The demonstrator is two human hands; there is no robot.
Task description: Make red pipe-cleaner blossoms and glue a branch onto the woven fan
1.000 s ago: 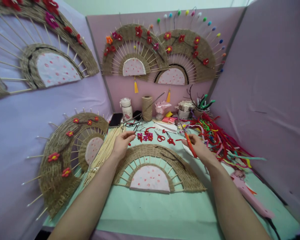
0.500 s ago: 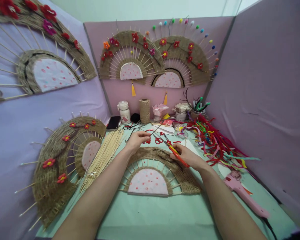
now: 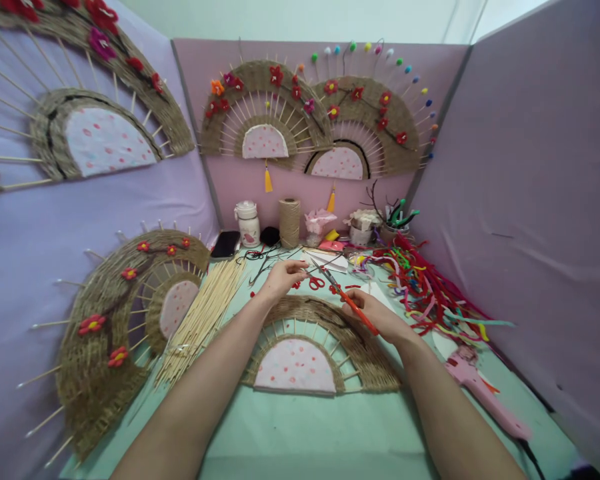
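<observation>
**One red-handled tool, two hands, above a woven fan**

One red-handled tool (image 3: 356, 312) lies in the right hand (image 3: 381, 319), over the upper rim of the woven fan (image 3: 325, 312) that lies flat on the green table (image 3: 300, 427). The right hand is closed around the red handle. The tool's long axis runs on a slant. Its handle end sits low and to the right, and its thin metal tip points up and left, away from the person.

The tip reaches the left hand (image 3: 281, 280), whose fingers are curled with thumb and forefinger close together. Whether they pinch anything cannot be told.

Five fans show in all. One lies under the hands, one leans at the left (image 3: 105, 333), two hang on the back wall and one on the left wall. One pair of red scissors (image 3: 316, 283) lies just beyond the hands. A bundle of sticks (image 3: 205, 313) lies left of them, and one pink glue gun (image 3: 485, 393) lies to the right.
</observation>
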